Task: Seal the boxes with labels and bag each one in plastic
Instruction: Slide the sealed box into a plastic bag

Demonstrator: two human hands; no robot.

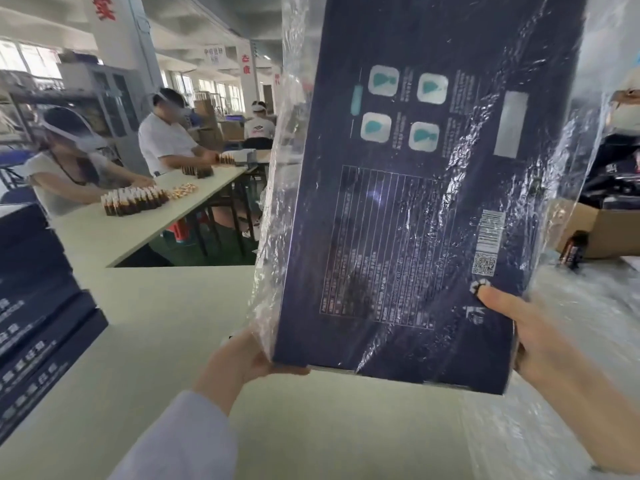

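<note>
At the lower corners of the box [415, 220], your left hand [247, 358] curls under one and your right hand [540, 341] grips the other, thumb on its face. Dark blue and printed, it's upright above the table [156, 323] inside a crinkled plastic bag [277, 161]; stacked boxes [34, 306] sit well left of it.

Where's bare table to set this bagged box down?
Left of the bagged box, bare tabletop lies between the stack of dark boxes on the left and the loose plastic on the right. The right is crowded: plastic, a brown bottle, a cardboard carton.
</note>
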